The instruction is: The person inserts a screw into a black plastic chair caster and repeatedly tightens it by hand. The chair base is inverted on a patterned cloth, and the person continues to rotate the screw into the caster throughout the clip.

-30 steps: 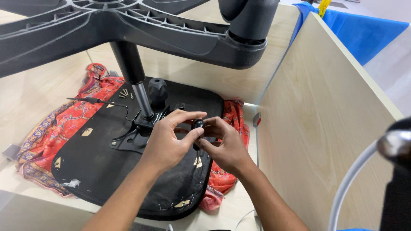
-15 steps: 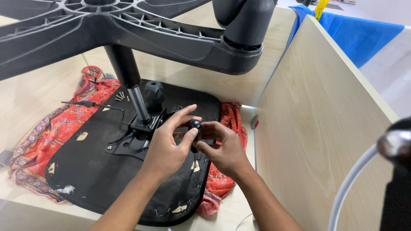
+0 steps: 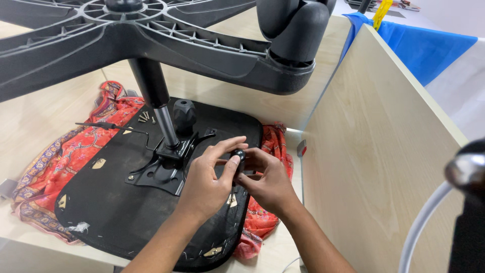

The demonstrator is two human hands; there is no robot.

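An office chair lies upside down, its black seat underside [image 3: 116, 202] resting on a red patterned cloth [image 3: 76, 146]. A gas column [image 3: 156, 101] rises from the metal seat mechanism [image 3: 161, 169] to the black star base [image 3: 151, 40] overhead. My left hand [image 3: 207, 182] and my right hand [image 3: 268, 182] meet just right of the mechanism, fingertips pinching a small black knob [image 3: 238, 154] at the end of a lever. A larger black round knob [image 3: 184, 114] sits behind the column.
Several loose screws [image 3: 145, 118] and a thin black tool [image 3: 96, 125] lie on the seat's far left. A caster wheel [image 3: 298, 25] hangs overhead. Light wooden panels [image 3: 374, 151] wall in the right side and back. A blue sheet [image 3: 419, 45] lies beyond.
The view has shifted slightly lower and right. Both hands stay on the small black knob, with the left fingers re-gripping around it.
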